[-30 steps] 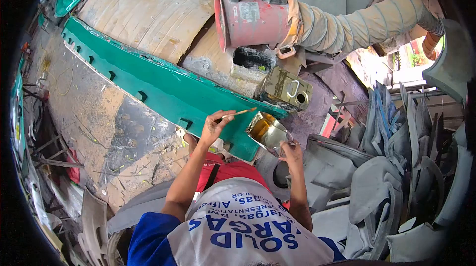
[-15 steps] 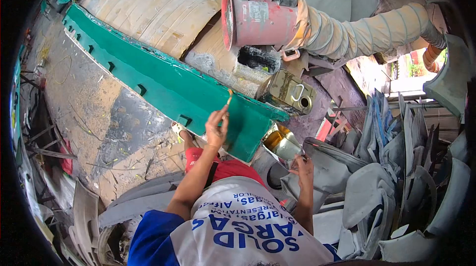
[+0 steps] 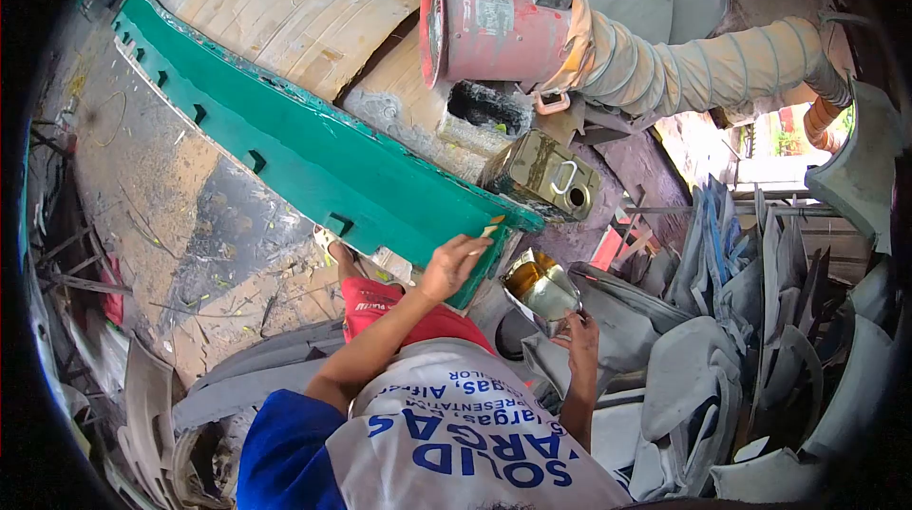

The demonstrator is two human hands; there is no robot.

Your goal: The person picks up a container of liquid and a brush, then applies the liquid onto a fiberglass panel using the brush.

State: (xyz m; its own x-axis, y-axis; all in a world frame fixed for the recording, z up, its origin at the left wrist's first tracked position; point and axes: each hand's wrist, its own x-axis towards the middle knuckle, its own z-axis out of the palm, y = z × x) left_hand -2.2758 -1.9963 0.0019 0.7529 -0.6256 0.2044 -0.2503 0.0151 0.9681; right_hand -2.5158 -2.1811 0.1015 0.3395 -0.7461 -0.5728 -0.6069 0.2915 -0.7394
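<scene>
My left hand [image 3: 452, 269] is closed around the handle of a small paintbrush [image 3: 491, 227]. The brush's orange-tinged tip is at the right end of a long, glossy green mold [image 3: 285, 154]; whether it touches the surface is hard to tell. A row of dark tabs runs along the mold's near edge. Lower right, my right hand [image 3: 578, 335] grips the rim of a cut-open metal can [image 3: 543, 290], tilted, with amber liquid showing inside. Just beyond the can stands a rectangular metal tin [image 3: 546, 178] with a handle and a round opening.
A pink blower [image 3: 494, 35] with a beige flexible duct [image 3: 703, 73] sits behind the mold. Grey molded panels [image 3: 689, 377] are piled at the right. A curved tan form [image 3: 285, 7] lies at the back left, and debris litters the floor [image 3: 161, 216].
My left hand and the brush have moved right and nearer to me, towards the mold's right end. My right hand keeps hold of the can, and the view has shifted slightly.
</scene>
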